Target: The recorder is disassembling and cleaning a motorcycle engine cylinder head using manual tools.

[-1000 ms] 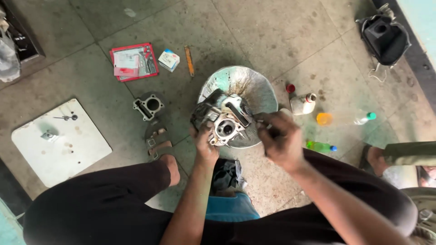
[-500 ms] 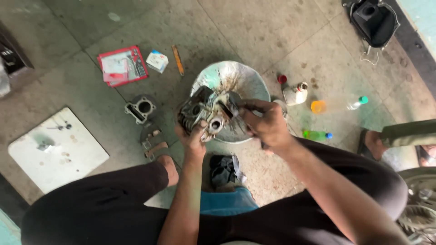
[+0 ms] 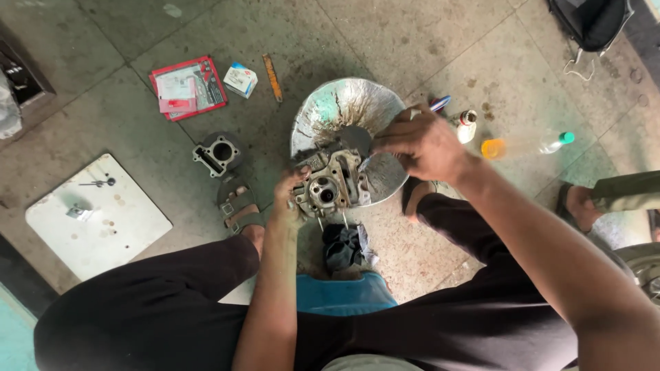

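Overhead: engine part (image 3: pixel 333 187) held over a metal basin (image 3: pixel 344 110) on the floor.
Left hand (image 3: pixel 287 206) curls its fingers around the part's left edge, gripping it. Right hand (image 3: pixel 421 143) pinches a thin tool (image 3: pixel 364 162), fingers closed, its tip touching the part. A dark rag (image 3: pixel 344 247) lies just below; a cylinder block (image 3: pixel 218 154) sits nearby, left.

Grey concrete floor (image 3: pixel 426 41) is lying in large slabs, stained and scuffed, seams crossing it. Soft daylight is falling evenly. A white board (image 3: pixel 96 216) is resting near the floor's left edge, a teal strip (image 3: pixel 14 336) showing bottom left.
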